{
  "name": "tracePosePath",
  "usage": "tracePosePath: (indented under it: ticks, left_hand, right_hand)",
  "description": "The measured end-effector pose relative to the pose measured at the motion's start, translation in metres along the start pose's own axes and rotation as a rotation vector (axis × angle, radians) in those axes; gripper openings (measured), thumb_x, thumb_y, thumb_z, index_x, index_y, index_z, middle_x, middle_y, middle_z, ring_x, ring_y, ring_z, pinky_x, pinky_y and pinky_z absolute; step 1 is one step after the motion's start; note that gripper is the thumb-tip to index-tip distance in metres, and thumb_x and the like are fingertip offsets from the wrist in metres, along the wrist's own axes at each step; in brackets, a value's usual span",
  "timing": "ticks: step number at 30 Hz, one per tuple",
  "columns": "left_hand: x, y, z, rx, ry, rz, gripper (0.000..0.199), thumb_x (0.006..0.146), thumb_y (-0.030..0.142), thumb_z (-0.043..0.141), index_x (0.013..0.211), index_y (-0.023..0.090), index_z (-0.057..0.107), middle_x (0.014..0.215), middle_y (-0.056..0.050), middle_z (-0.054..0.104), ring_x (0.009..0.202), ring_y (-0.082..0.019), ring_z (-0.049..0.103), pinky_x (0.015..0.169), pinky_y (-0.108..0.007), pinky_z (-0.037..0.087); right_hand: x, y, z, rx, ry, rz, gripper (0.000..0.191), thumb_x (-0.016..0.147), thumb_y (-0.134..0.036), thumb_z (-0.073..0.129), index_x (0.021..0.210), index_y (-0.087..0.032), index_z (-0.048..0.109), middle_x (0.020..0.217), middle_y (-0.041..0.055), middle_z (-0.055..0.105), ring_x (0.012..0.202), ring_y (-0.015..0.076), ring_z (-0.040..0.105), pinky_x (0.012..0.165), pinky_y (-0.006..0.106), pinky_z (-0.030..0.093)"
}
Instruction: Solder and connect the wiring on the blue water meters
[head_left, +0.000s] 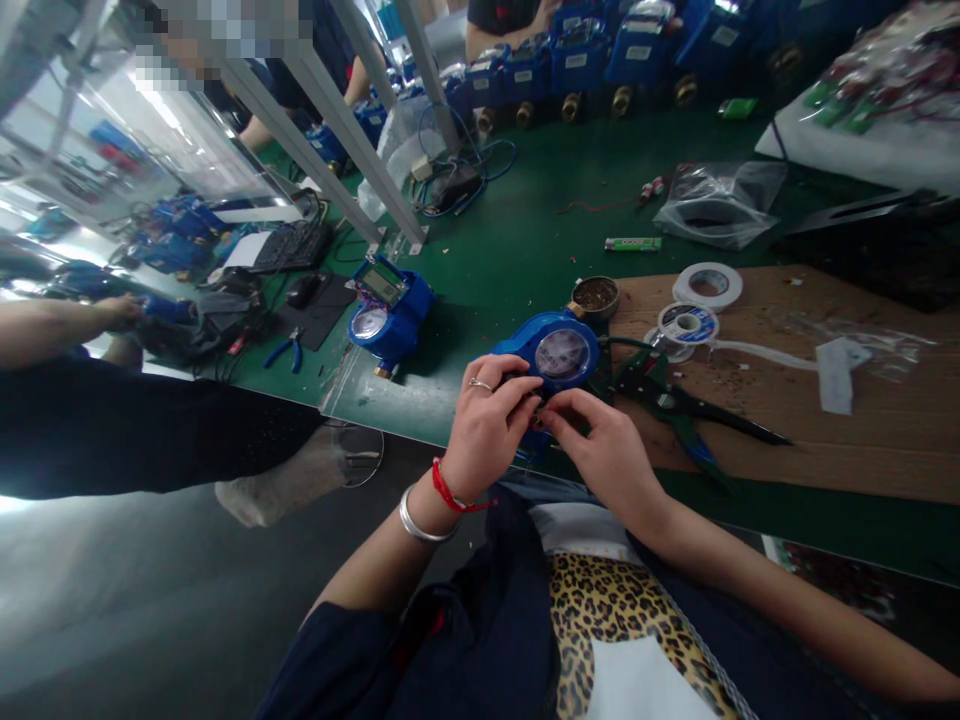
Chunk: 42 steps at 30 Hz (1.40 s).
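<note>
A blue water meter with a round clear window lies at the bench's front edge, close to my body. Bent over its near part, my left hand has its thumb and fingers closed together at a small spot. My right hand meets it there from the right, thumb and forefinger pinched. Whatever small piece sits between the fingertips is mostly hidden by them. Left of my hands stands a second blue water meter, its lid up and a circuit board showing.
Right of the meter are crimping pliers, tape rolls, and cardboard. A round tin stands behind. Blue-handled pliers lie left, near a co-worker's arm. More blue meters line the back.
</note>
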<state>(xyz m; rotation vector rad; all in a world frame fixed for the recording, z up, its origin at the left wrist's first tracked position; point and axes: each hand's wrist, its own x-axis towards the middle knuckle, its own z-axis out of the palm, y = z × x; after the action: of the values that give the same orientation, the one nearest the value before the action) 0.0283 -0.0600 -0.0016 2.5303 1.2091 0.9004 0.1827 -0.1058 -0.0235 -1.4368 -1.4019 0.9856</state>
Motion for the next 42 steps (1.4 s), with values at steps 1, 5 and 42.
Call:
tracePosePath:
  ticks: [1,5,42]
  left_hand:
    - [-0.003,0.003,0.0,-0.019,0.023,-0.019,0.018,0.09,0.018,0.058,0.108,0.02,0.063,0.114,-0.007,0.059,0.11,-0.022,0.051,0.097,-0.043,0.045]
    - [-0.022,0.019,0.005,-0.057,0.116,-0.102,0.019,0.089,0.016,0.058,0.108,0.02,0.058,0.108,-0.006,0.062,0.105,-0.021,0.055,0.102,-0.044,0.042]
    - [-0.048,0.016,0.019,-0.19,0.126,-0.259,0.006,0.089,0.017,0.06,0.088,0.02,0.065,0.093,-0.004,0.061,0.092,-0.017,0.059,0.1,-0.042,0.043]
  right_hand:
    - [-0.001,-0.001,0.001,0.014,0.001,0.018,0.013,0.088,-0.029,0.056,0.083,-0.02,0.064,0.079,0.0015,0.067,0.072,0.0164,0.06,0.067,0.027,0.045]
    - [-0.004,-0.002,0.003,0.071,0.007,0.073,0.014,0.087,-0.031,0.059,0.08,-0.019,0.063,0.075,0.0008,0.066,0.069,0.0154,0.06,0.066,0.026,0.045]
    - [-0.008,0.012,-0.001,-0.03,-0.117,0.015,0.018,0.093,-0.031,0.053,0.085,-0.019,0.063,0.087,0.0032,0.066,0.082,0.0164,0.061,0.077,0.029,0.046]
